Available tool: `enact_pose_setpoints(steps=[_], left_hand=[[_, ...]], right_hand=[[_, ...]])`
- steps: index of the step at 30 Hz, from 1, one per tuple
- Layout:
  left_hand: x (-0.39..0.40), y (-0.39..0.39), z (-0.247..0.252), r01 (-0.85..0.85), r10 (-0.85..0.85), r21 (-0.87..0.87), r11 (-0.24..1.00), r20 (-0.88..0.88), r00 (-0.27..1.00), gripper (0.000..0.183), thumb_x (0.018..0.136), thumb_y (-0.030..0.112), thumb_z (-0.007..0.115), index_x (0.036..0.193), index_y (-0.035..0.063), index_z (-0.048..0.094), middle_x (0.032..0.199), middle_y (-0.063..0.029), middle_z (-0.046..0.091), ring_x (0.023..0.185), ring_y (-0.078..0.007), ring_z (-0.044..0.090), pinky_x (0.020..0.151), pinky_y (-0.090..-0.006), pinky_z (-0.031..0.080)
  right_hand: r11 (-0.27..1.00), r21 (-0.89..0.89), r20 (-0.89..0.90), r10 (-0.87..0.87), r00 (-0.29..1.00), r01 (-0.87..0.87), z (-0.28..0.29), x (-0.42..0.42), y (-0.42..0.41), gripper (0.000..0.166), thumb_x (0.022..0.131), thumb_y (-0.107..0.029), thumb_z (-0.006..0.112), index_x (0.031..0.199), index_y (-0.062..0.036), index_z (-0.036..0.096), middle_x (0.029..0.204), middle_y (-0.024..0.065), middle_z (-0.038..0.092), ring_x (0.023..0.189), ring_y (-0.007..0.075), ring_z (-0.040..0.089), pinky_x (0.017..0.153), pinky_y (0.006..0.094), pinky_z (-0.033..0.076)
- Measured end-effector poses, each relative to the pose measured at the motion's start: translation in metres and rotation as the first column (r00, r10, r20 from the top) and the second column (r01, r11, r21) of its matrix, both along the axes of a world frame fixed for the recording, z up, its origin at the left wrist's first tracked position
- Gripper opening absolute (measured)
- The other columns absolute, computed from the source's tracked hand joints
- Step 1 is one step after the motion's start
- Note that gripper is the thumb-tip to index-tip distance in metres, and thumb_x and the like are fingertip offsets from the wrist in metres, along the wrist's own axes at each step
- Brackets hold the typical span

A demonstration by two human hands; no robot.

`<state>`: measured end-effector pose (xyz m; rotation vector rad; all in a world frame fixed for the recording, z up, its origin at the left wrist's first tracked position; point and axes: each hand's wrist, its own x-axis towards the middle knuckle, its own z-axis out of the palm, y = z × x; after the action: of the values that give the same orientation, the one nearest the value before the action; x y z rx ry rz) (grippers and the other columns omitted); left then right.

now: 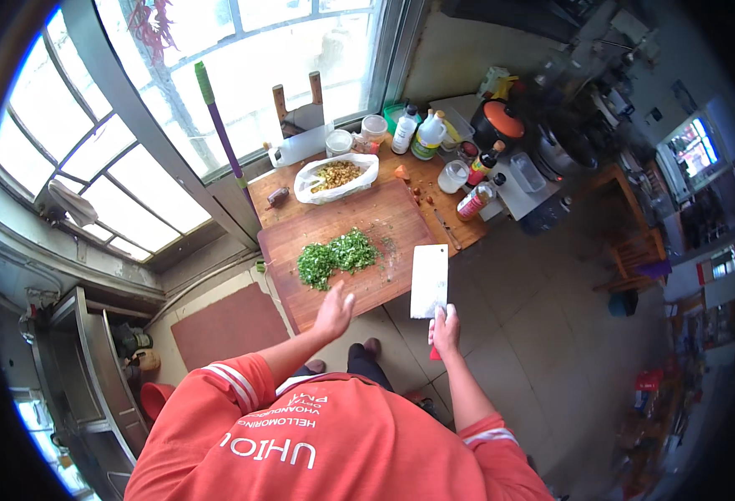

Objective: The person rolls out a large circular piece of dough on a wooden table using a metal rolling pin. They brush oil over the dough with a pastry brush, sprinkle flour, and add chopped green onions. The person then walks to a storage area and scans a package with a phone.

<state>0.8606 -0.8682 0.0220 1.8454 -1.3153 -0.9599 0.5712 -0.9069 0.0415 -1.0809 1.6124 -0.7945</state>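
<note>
My right hand (446, 332) grips a cleaver (430, 278) by its red handle. The broad blade points away from me, off the right front edge of the wooden cutting board (398, 216). Bits of residue cling to the lower part of the blade. My left hand (335, 312) holds nothing and is over the board's front edge, with the fingers pointing at the food. Finely chopped greens (336, 255), likely scallions or herbs, form two joined heaps on the board. Loose green scraps lie to the right of them.
Behind the board sits a white plastic bag (367, 172) holding diced brown food (336, 175). A small knife (447, 228) lies at the table's right edge. Sauce bottles (477, 200) and jars (453, 177) crowd the right back. A purple pole (223, 128) leans at the window.
</note>
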Motion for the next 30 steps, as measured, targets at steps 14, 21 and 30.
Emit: enact_pose_setpoints(steps=[14,21,30], left_hand=[[0.034,-0.193,-0.066,-0.059,0.126,-0.154,0.986,0.475,0.871,0.069,0.102,0.039,0.054,0.153,-0.0024,0.033,0.16,-0.0254,0.03,0.15,-0.0392,0.026,0.125,-0.0464,0.019],[0.001,-0.155,-0.03,0.093,-0.064,-0.057,0.994,0.383,0.922,0.067,0.1,0.033,0.057,0.151,-0.0038,0.034,0.157,-0.0264,0.035,0.148,-0.0398,0.03,0.123,-0.0471,0.024],[-0.031,-0.151,-0.07,-0.218,0.318,-0.243,0.945,0.534,0.783,0.087,0.093,0.043,0.067,0.154,-0.0042,0.026,0.158,-0.0262,0.03,0.149,-0.0402,0.027,0.124,-0.0473,0.021]], right_hand=[[0.988,-0.127,0.023,0.089,0.996,-0.086,-0.08,-0.006,-0.138,0.061,0.095,-0.004,0.061,0.151,-0.0045,0.038,0.109,0.0113,0.067,0.057,0.0101,0.056,0.051,0.0256,0.05],[0.985,-0.06,0.104,0.166,0.981,-0.16,-0.079,0.004,-0.158,0.07,0.09,0.004,0.061,0.155,-0.0081,0.038,0.121,0.0117,0.065,0.06,0.0094,0.056,0.055,0.0259,0.05],[0.93,-0.226,-0.06,0.284,0.957,-0.29,-0.094,0.059,-0.13,0.069,0.088,0.002,0.068,0.152,-0.0087,0.044,0.111,0.0106,0.069,0.07,0.0143,0.059,0.063,0.0291,0.051]])
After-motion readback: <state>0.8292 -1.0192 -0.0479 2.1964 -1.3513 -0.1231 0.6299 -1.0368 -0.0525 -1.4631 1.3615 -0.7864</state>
